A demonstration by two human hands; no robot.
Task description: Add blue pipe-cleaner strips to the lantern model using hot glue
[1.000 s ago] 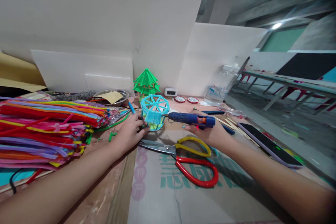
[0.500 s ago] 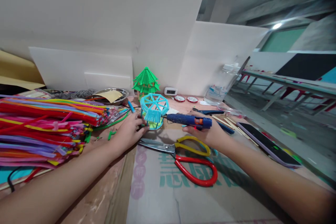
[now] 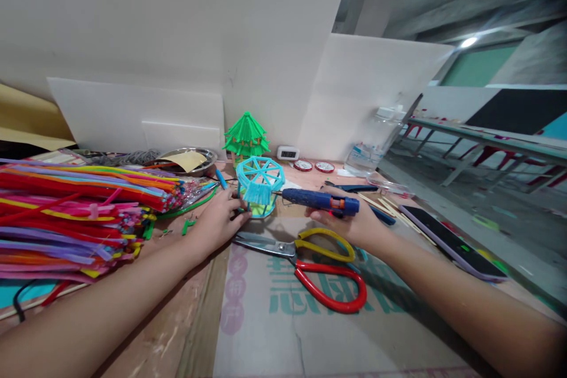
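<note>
My right hand (image 3: 343, 221) is wrapped round a dark blue hot glue gun (image 3: 316, 199), which points left. The gun's nozzle is right beside a light blue fringed panel (image 3: 258, 194) on the front of a small blue pavilion frame (image 3: 260, 170). That frame has a spoked octagonal top, thin posts and a greenish base. At its lower left side, my left hand (image 3: 225, 217) has its fingers closed on the frame's edge; the fingertips are partly hidden. Just below both hands lie scissors (image 3: 286, 248) with one yellow and one red handle.
Bundles of colourful pipe cleaners (image 3: 80, 218) fill the left side. Behind the frame stand a green pavilion model (image 3: 247, 136) and a small digital clock (image 3: 287, 153). A phone (image 3: 452, 242), wooden sticks (image 3: 394, 215) and a clear plastic bottle (image 3: 367, 147) are on the right.
The glue gun has shifted very slightly, its nozzle staying by the light blue panel. My left hand keeps its place at the frame.
</note>
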